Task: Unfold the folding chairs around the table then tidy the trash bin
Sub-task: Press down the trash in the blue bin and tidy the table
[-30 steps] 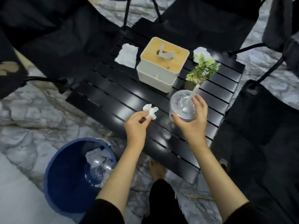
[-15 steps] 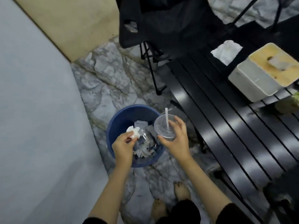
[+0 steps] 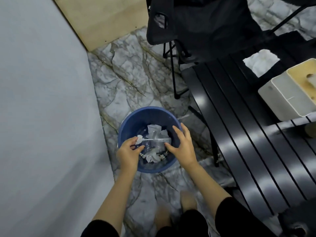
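Both above the trash bin (image 3: 132, 118), right fingers (image 3: 178, 130) splay empty; left fingers' (image 3: 132, 142) hold on tissue (image 3: 139, 139) unclear.

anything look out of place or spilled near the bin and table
One thing: a rumpled white tissue lies loose on the black table, near the tissue box, not in the blue bin. Nothing looks spilled on the floor around the bin.

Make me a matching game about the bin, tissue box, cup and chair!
Things:
1 round blue plastic trash bin
2 white tissue box with wooden lid
3 clear plastic cup
4 black fabric folding chair

Places:
A on the black slatted table
B lying in the bin
C unfolded, beside the table
D below the left hand and right hand

Pairs: 1-D, 2-A, 3-B, 4-C
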